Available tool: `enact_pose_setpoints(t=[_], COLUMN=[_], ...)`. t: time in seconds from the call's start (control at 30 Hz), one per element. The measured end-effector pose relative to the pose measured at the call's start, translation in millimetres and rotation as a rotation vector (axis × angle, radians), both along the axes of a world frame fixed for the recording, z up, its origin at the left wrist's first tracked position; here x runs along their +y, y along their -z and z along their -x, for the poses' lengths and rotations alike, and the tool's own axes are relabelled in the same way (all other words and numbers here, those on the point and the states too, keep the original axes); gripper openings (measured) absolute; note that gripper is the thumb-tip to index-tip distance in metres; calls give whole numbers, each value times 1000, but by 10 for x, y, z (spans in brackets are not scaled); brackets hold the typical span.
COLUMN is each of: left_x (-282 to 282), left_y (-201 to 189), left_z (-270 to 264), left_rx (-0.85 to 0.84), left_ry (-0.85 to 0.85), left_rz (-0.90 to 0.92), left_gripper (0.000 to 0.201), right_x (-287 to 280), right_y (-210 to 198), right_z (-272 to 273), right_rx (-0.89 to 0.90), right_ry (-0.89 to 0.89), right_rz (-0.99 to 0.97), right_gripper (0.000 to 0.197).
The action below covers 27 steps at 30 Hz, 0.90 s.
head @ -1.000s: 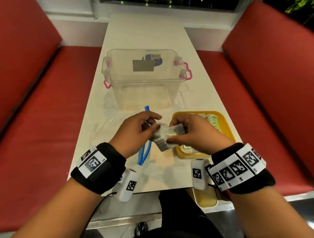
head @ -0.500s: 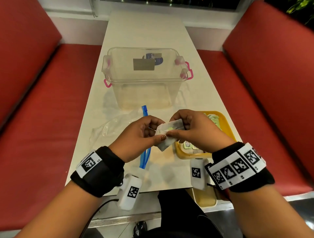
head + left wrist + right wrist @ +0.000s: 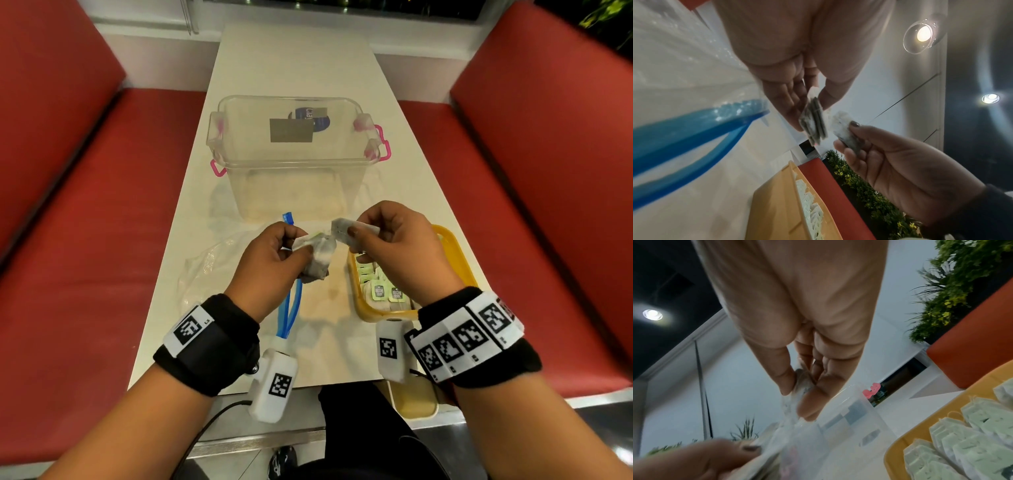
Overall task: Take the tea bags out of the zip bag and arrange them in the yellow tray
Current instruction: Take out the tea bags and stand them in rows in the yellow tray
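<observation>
My left hand (image 3: 274,255) (image 3: 809,104) grips a small stack of tea bags (image 3: 317,260) (image 3: 813,123) above the table. My right hand (image 3: 394,246) (image 3: 803,391) pinches a single tea bag (image 3: 354,230) (image 3: 844,129) (image 3: 797,395) just right of the stack, pulled apart from it. Both hands are raised over the table's near middle. The clear zip bag (image 3: 219,263) with its blue zipper strip (image 3: 291,308) (image 3: 694,129) lies flat under my left hand. The yellow tray (image 3: 455,253) (image 3: 777,203) (image 3: 898,449) at the right holds rows of tea bags (image 3: 383,291) (image 3: 972,434).
A clear plastic storage box (image 3: 294,161) with pink latches stands on the white table (image 3: 291,58) just beyond my hands. Red bench seats (image 3: 85,240) flank the table on both sides. A pale container (image 3: 414,401) sits below the table's near edge.
My hands have risen and drawn apart. The right hand has pulled one tea bag off the stack that the left hand holds.
</observation>
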State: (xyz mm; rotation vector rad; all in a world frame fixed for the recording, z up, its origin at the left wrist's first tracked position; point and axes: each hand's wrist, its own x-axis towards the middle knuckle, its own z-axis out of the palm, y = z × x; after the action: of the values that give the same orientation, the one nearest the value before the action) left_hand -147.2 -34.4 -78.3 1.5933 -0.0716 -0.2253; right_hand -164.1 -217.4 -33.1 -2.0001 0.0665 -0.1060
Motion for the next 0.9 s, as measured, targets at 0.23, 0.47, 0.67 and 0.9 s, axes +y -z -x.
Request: enact_pose_setpoints(t=[0.23, 0.47, 0.67, 0.9], left_x=[-166, -205, -240, -230], left_y=[-60, -86, -72, -65], left_z=[19, 61, 104, 65], left_rx=[-44, -143, -194, -109], left_ry=[-122, -121, -95, -105], left_rz=[52, 26, 7, 122], left_gripper=[13, 9, 14, 15], right_x=[202, 216, 184, 135], right_y=[137, 188, 177, 189], right_z=[-65, -39, -59, -61], right_rx=[-148, -48, -34, 26], right_ry=[-11, -51, 22, 27], right_rz=[301, 79, -215, -333], right_gripper=[9, 14, 23, 12])
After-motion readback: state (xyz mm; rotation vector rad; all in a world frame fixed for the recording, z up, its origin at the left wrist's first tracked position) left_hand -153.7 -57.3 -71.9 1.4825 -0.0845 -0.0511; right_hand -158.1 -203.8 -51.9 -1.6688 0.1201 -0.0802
